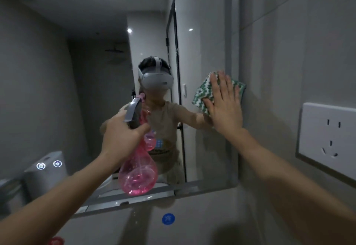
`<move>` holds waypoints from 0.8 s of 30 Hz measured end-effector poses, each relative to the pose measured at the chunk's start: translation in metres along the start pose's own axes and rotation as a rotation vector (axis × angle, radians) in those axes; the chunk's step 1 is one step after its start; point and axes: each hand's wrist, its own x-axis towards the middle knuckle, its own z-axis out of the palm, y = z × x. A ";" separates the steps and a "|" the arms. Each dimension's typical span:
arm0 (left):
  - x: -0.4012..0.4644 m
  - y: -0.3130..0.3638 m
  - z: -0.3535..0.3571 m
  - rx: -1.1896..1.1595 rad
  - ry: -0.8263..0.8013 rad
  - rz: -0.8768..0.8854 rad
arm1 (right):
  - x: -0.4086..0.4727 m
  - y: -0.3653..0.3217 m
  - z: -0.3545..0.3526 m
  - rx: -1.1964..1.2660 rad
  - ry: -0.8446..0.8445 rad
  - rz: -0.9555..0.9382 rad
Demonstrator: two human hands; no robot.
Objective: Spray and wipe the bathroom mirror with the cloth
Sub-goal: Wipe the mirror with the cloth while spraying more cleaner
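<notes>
— Green-and-white cloth (204,92) is largely hidden behind the right hand (224,106), isn't it?

— Yes; only its upper and left parts are seen. It is pressed flat against the mirror (77,71) near the right edge by straight, spread fingers.

— And the spray bottle (137,169)?

— Its neck is covered by the left hand (121,136), whose fingers are curled round it below the grey trigger head (133,113). Pink, translucent, bulb-shaped; liquid is possibly pooled at the bottom.

— The room?

— Grey tiled walls are dimly lit. A white socket (327,133) is mounted right of the mirror; a toilet cistern (46,169) is reflected at lower left.
</notes>
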 end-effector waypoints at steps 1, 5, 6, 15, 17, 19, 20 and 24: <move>0.001 0.000 0.001 0.008 0.002 -0.004 | 0.000 -0.003 0.001 0.016 0.008 0.020; 0.004 -0.001 -0.010 0.058 0.016 -0.005 | 0.005 -0.033 0.002 0.068 0.043 0.171; 0.005 -0.001 -0.017 0.059 0.020 -0.016 | 0.009 -0.043 0.002 0.077 0.047 0.192; 0.010 -0.029 -0.130 0.048 0.160 -0.116 | 0.042 -0.175 0.001 0.080 0.036 -0.017; 0.009 -0.039 -0.158 0.048 0.191 -0.126 | 0.045 -0.213 0.003 0.067 0.012 -0.088; 0.009 -0.049 -0.184 0.066 0.200 -0.119 | 0.049 -0.253 0.005 0.037 -0.021 -0.182; 0.010 -0.051 -0.195 0.080 0.200 -0.107 | 0.050 -0.274 0.006 0.032 -0.039 -0.228; 0.018 -0.063 -0.239 0.138 0.229 -0.077 | 0.061 -0.349 0.012 -0.025 -0.066 -0.410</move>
